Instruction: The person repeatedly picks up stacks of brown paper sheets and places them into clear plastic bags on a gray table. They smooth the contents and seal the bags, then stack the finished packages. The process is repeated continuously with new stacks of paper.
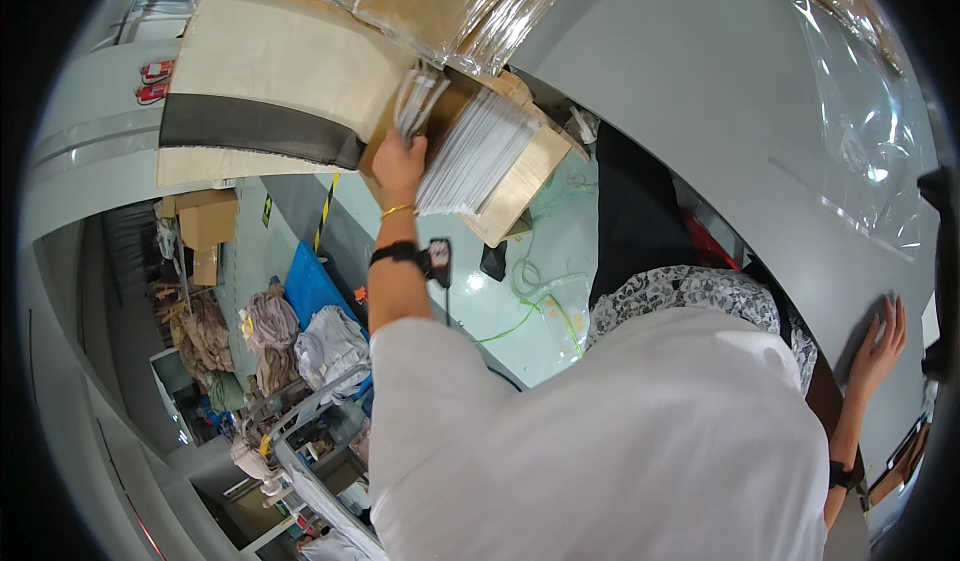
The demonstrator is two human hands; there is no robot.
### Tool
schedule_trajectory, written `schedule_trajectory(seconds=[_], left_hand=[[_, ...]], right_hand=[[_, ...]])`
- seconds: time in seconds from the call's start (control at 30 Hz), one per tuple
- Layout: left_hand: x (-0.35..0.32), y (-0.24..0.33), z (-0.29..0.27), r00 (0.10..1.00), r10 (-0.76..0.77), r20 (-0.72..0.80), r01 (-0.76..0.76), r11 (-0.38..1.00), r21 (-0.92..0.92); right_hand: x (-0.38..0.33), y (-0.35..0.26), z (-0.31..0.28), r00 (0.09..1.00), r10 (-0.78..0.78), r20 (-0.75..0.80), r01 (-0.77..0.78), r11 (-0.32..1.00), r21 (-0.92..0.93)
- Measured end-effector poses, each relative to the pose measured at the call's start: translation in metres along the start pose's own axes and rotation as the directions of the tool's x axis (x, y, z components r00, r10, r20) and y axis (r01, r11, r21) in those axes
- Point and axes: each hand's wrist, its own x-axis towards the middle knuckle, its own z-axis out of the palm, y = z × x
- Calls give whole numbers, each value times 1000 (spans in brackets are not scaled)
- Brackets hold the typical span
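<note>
At the upper middle, my left hand (pixel 400 166) is closed around a bundle of thin whitish sheets (pixel 418 101). The bundle stands over the left part of an open cardboard box (pixel 520 176). Inside the box, right beside my hand, a thick row of similar white sheets (pixel 478 151) is packed on edge. My right hand (pixel 877 346) lies on the grey tabletop (pixel 690 51) at the far right, fingers stretched out and holding nothing. What the sheets are made of is hard to tell.
Clear plastic bags with brown contents (pixel 450 6) lie on the table beyond the box. Another clear bag (pixel 870 131) is at the right. A large cream panel with a dark band (pixel 265 126) stands left of the box. Green strapping (pixel 535 281) lies on the floor. Bundled cloth (pixel 330 346) is at the left.
</note>
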Motion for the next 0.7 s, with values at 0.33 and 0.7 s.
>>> schedule_trajectory(seconds=[0.33,0.7], left_hand=[[-109,70,-241,861,-61,505,495,329,-804],[-55,290,-211,796,516,317,423,-99,-901]], right_hand=[[151,-299,-32,427,-755,497,-634,142,760],[159,-213,-96,875,-232,426,-485,-455,747]])
